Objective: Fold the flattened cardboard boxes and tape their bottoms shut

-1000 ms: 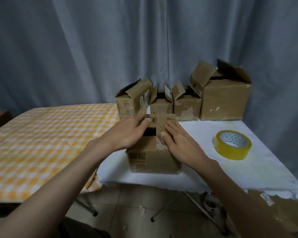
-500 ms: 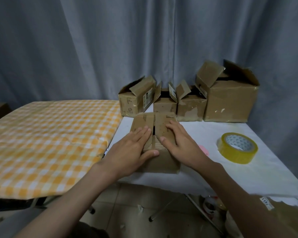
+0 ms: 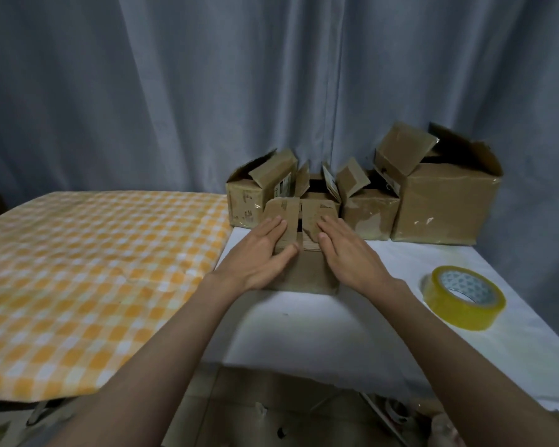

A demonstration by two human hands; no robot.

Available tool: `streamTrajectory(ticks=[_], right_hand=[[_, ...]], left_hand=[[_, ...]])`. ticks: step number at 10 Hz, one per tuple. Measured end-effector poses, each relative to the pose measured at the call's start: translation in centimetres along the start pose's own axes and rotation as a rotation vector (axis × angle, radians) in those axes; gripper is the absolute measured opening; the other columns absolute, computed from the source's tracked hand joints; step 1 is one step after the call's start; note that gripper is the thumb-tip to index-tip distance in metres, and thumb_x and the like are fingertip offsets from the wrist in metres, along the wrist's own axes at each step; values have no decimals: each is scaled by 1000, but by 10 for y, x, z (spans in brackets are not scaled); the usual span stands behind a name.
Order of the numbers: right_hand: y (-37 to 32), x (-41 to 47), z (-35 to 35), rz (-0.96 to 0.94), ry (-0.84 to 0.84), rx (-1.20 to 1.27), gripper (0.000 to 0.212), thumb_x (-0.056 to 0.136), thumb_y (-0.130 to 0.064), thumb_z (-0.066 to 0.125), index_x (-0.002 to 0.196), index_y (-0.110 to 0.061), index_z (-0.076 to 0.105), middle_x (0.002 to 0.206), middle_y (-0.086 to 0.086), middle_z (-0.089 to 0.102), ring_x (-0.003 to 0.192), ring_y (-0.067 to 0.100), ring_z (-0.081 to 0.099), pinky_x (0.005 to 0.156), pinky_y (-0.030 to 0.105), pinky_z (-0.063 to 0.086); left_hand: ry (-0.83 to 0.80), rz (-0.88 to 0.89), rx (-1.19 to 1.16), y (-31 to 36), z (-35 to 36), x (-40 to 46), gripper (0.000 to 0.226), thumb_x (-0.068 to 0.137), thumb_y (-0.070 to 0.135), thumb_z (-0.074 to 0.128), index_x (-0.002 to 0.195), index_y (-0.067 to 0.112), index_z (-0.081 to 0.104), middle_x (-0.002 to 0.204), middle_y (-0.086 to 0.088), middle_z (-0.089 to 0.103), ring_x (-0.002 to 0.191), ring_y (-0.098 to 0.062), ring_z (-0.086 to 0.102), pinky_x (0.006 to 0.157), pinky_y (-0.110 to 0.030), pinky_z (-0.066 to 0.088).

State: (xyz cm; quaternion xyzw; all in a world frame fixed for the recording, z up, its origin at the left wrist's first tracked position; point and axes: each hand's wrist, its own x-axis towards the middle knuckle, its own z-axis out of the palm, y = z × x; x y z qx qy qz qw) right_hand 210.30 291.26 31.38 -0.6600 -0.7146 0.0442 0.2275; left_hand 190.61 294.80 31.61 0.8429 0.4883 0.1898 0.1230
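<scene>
Cardboard box (image 3: 307, 269) on the white table (image 3: 304, 333), left of the tape roll (image 3: 464, 298), flaps facing up, seam running away from the viewer. Left hand (image 3: 259, 253) and right hand (image 3: 349, 253) press the flaps with flat, straight fingers.

A makeshift home packing corner: grey pleated curtains (image 3: 175, 91) hang behind a white-clothed folding table (image 3: 384, 333), an orange-and-white checked cloth (image 3: 78, 269), worn brown cardboard boxes (image 3: 442, 201) and a yellowish tape roll (image 3: 463, 298).
</scene>
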Motion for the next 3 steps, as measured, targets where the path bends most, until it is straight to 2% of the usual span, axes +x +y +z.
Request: streamTrajectory(ticks=[2,3], right_hand=[[-6,-1,-16,55,99,118,52,108,-44,26,154,-23,35,161,1,31,152,20,19,123,40,18],[-7,-5,-36,30,241,175,48,107,-39,33,149,-20,44,155,4,42,148,22,28,120,43,24]], left_hand=[[108,70,37,6,-22,2,70,100,62,28,156,21,28,164,3,22,151,-11,15,124,-36,8],[280,91,-58,5,-49,-4,72,97,66,30,151,20,40,158,0,36,148,-15,25,123,-41,16]])
